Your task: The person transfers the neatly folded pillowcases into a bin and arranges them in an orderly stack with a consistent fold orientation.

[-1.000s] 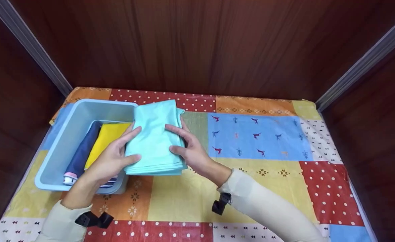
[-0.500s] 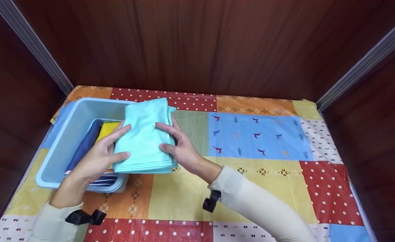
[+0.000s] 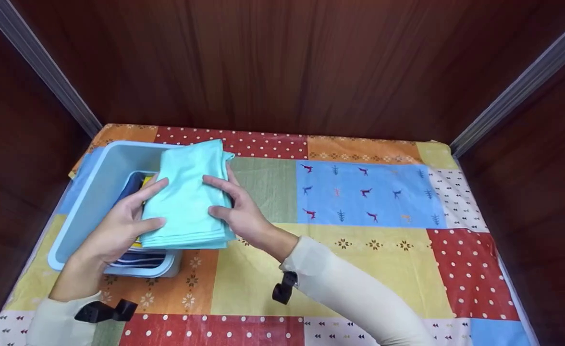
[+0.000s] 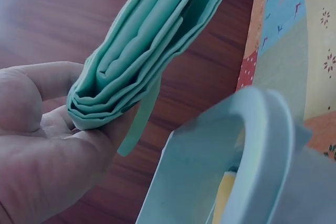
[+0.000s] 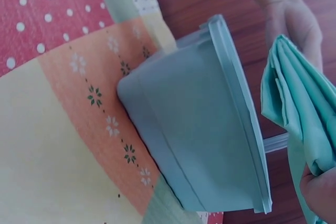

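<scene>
A folded turquoise cloth (image 3: 186, 192), layered thick, is held between both hands above the right part of a light blue plastic bin (image 3: 78, 211). My left hand (image 3: 124, 223) grips its left edge, thumb and a finger on top, other fingers underneath. On the opposite edge, my right hand (image 3: 239, 211) holds it the same way. In the left wrist view, the folded layers of the cloth (image 4: 142, 51) show end-on above the bin's rim (image 4: 262, 129). Inside the bin lie dark navy fabric (image 3: 131, 185), a yellow piece (image 3: 145, 181) and a striped one (image 3: 138, 259), partly covered by the cloth and left hand.
A patchwork-patterned cloth (image 3: 359, 269) covers the table under the bin. Dark brown wood panels (image 3: 282, 62) rise behind and at both sides, with grey metal strips (image 3: 47, 72) at the corners.
Both hands have carried the turquoise cloth leftward, from beside the bin's right edge to over it. More of the yellow and navy fabric is now covered from view.
</scene>
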The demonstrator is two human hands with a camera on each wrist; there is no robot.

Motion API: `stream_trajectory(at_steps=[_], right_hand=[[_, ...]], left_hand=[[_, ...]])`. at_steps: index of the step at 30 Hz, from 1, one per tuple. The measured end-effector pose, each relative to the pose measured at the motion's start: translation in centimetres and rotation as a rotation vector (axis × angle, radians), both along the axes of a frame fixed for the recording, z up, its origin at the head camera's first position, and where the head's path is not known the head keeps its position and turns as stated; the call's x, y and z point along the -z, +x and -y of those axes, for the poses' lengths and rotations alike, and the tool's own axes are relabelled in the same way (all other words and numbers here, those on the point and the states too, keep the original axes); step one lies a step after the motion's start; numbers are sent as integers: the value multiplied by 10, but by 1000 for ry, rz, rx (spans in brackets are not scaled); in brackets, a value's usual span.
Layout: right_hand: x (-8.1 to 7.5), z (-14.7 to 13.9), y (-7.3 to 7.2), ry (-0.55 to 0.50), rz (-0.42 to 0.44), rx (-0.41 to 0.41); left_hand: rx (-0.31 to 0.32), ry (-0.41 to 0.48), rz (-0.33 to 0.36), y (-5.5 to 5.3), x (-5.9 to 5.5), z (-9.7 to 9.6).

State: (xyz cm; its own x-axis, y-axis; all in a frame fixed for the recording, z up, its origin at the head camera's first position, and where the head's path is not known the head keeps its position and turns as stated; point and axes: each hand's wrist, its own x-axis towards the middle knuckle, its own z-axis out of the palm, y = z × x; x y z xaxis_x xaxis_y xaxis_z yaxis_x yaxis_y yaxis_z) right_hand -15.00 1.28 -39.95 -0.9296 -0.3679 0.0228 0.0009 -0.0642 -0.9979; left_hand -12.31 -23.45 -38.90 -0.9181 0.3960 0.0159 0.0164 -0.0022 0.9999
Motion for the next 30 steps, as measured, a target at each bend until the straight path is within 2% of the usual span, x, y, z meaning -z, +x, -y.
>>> stream_trajectory(at_steps=[17, 30], right_hand=[[-2, 31, -4, -11, 33, 1], [3, 48, -4, 49, 38, 0]], left_hand=[[-27, -13, -20, -6, 5, 31], [-48, -12, -19, -8, 12, 46]])
